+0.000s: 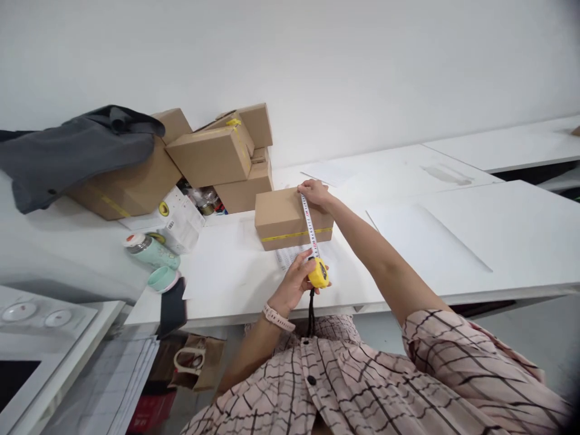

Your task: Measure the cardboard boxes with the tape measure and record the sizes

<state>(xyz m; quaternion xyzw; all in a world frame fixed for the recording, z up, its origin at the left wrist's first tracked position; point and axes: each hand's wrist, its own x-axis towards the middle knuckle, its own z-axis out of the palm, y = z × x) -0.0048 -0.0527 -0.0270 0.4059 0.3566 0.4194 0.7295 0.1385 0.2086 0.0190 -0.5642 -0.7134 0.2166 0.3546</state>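
A closed cardboard box point(278, 211) with a strip of yellow tape along its front stands on the white table. My left hand point(294, 283), with a pink band at the wrist, is closed around a yellow tape measure point(318, 273) just in front of the box. From its case the white marked blade runs up across the front and over the top of the box. At the far top edge my right hand point(315, 191) pinches the blade's end against the cardboard. A printed sheet point(285, 257) lies partly under the box's front.
Stacked cardboard boxes point(208, 158) and a dark grey garment point(81, 151) fill the left back. Nearby are a white carton point(181, 223), a mint flask point(154, 251), its cup point(163, 280) and a dark phone-like slab point(173, 307). A white sheet point(444, 238) lies right.
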